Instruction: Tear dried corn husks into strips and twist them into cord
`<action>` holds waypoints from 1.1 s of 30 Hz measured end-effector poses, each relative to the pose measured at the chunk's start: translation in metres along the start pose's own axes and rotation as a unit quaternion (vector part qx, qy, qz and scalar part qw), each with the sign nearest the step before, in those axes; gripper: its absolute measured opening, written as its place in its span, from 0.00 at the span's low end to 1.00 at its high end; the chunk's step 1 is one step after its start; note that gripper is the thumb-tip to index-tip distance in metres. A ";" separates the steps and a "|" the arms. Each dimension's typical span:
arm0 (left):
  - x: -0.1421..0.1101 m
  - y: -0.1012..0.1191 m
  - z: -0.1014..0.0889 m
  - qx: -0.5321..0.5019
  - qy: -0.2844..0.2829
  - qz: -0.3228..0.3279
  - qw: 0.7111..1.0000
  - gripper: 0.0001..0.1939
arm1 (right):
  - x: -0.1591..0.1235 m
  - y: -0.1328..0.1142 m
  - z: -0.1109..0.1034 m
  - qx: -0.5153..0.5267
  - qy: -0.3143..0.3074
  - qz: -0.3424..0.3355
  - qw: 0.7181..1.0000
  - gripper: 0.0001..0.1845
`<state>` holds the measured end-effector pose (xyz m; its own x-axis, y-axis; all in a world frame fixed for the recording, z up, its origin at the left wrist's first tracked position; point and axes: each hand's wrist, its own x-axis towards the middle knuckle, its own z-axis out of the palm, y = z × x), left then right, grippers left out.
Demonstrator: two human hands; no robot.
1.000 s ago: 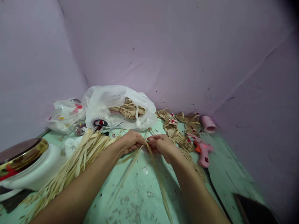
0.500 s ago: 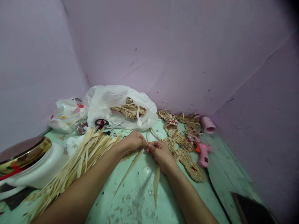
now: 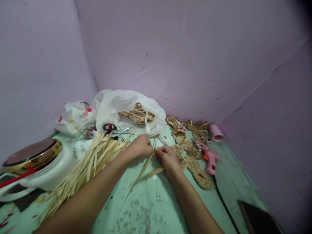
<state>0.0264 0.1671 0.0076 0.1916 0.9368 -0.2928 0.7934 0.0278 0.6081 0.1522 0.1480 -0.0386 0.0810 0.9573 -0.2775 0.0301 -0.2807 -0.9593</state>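
The space is closed in by three lilac walls: a left wall [image 3: 41,48], a back wall [image 3: 170,42] and a right wall [image 3: 275,123]. The left and back walls are joined at a slanting corner [image 3: 85,47]; the back and right walls are divided by a seam [image 3: 273,71] that is carried diagonally to the upper right. The back wall is dotted with small dark marks [image 3: 146,55], and faint scuffs are seen on the right one. Below, a mint-green table [image 3: 117,195] is set against the walls, its top stained with grey patches [image 3: 137,209]. The left side is lit softly; the right is left dimmer.
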 end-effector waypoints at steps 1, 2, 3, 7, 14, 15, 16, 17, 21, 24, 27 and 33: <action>-0.005 0.005 0.002 0.035 0.021 -0.002 0.999 0.05 | -0.001 0.000 0.000 0.010 -0.002 -0.001 1.000 0.07; -0.011 0.011 0.005 0.073 0.043 -0.001 0.996 0.07 | -0.002 -0.001 -0.001 0.023 -0.003 -0.003 1.000 0.07; -0.017 0.017 0.010 0.106 0.064 0.002 0.992 0.09 | -0.002 -0.001 -0.001 0.037 -0.004 -0.003 0.999 0.07; -0.039 0.037 0.027 0.189 0.076 0.034 0.979 0.13 | -0.003 0.000 -0.002 0.091 -0.003 0.005 0.996 0.06; -0.021 0.022 0.002 0.008 0.048 -0.008 0.999 0.09 | 0.000 -0.003 -0.010 0.081 -0.079 0.066 0.991 0.10; -0.016 0.019 -0.001 -0.057 0.043 -0.045 0.996 0.09 | 0.000 -0.004 -0.011 0.075 -0.093 0.071 0.990 0.11; -0.012 0.017 -0.002 -0.130 0.029 -0.072 0.988 0.08 | 0.000 -0.005 -0.012 0.072 -0.102 0.072 0.990 0.12; -0.008 0.015 -0.001 -0.200 0.001 -0.093 0.975 0.08 | 0.000 -0.005 -0.013 0.074 -0.109 0.070 0.989 0.12; 0.004 0.007 0.011 -0.375 -0.134 -0.127 0.908 0.06 | -0.001 -0.006 -0.013 0.094 -0.135 0.053 0.985 0.11; 0.009 0.001 0.015 -0.347 -0.128 -0.133 0.919 0.06 | 0.001 -0.006 -0.014 0.050 -0.155 0.043 0.986 0.09; 0.010 0.001 0.015 -0.247 -0.077 -0.136 0.956 0.09 | 0.003 -0.006 -0.016 -0.074 -0.128 -0.034 0.988 0.04; 0.008 0.007 0.021 -0.228 -0.010 -0.129 0.965 0.09 | -0.005 -0.017 -0.018 -0.351 -0.024 -0.191 0.917 0.06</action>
<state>0.0454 0.1674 -0.0062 0.0367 0.8711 -0.4898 0.4799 0.4146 0.7732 0.1690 0.1467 -0.0197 -0.1124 0.9923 0.0528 0.6815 0.1157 -0.7227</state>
